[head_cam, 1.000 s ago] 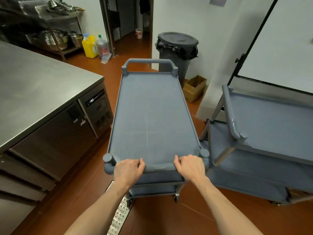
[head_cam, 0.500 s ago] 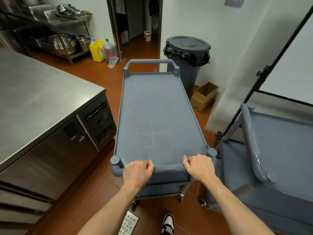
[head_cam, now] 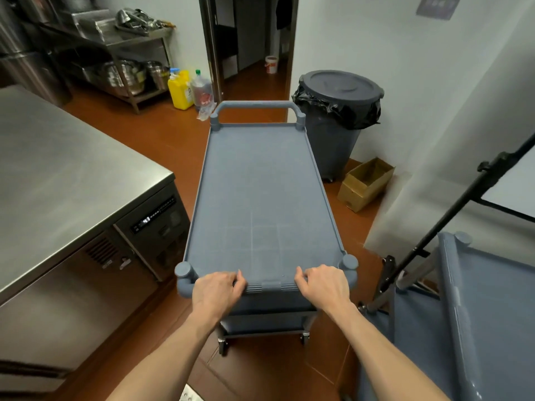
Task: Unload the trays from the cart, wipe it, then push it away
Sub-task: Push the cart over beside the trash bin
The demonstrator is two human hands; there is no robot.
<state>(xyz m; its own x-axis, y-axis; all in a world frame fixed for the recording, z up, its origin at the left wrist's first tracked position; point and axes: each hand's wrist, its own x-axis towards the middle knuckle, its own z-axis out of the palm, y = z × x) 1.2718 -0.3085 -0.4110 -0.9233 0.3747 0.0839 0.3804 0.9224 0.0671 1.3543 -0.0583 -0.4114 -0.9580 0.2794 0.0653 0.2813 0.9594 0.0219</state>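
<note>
Gripped the near handle (head_cam: 266, 285) of the grey utility cart (head_cam: 260, 198) with both hands: left hand (head_cam: 215, 290) and right hand (head_cam: 324, 286) set either side of the ribbed centre, fingers (head_cam: 237, 280) curled over the bar, probably for an even, straight push. Stood between the steel tabletop (head_cam: 66, 175) at left and a second cart (head_cam: 474, 314) at right. Showed a bare top shelf, no trays. Pointed toward the lidded bin (head_cam: 338, 111) and doorway (head_cam: 249, 39) beyond.

Both hands, left hand (head_cam: 216, 293) and right hand (head_cam: 324, 287), grip the grey cart's (head_cam: 260, 198) near handle beside a steel counter (head_cam: 58, 175).
</note>
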